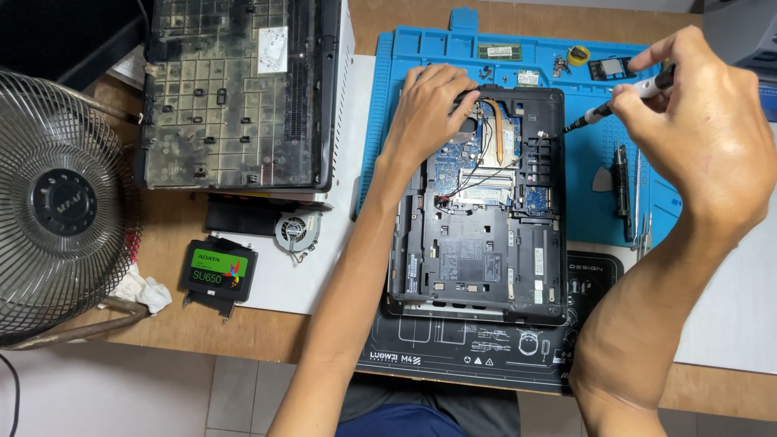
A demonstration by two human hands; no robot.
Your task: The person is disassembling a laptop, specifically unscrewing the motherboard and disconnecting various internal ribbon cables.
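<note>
Right of frame, right hand (pixel 704 129) grips screwdriver (pixel 619 101); left hand (pixel 429 113) presses flat on opened laptop (pixel 477 243); a slipping tip could gouge its board

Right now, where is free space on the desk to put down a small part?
Free: the white sheet between the small fan and the left forearm; the blue mat between the opened laptop and the black tools. Crowded: the mat's top edge with small parts, and around the right hand holding the screwdriver.

A repair workbench: blue repair mat (pixel 599 154), dismantled laptop (pixel 481 210), loose cooling fan (pixel 295 231).
</note>
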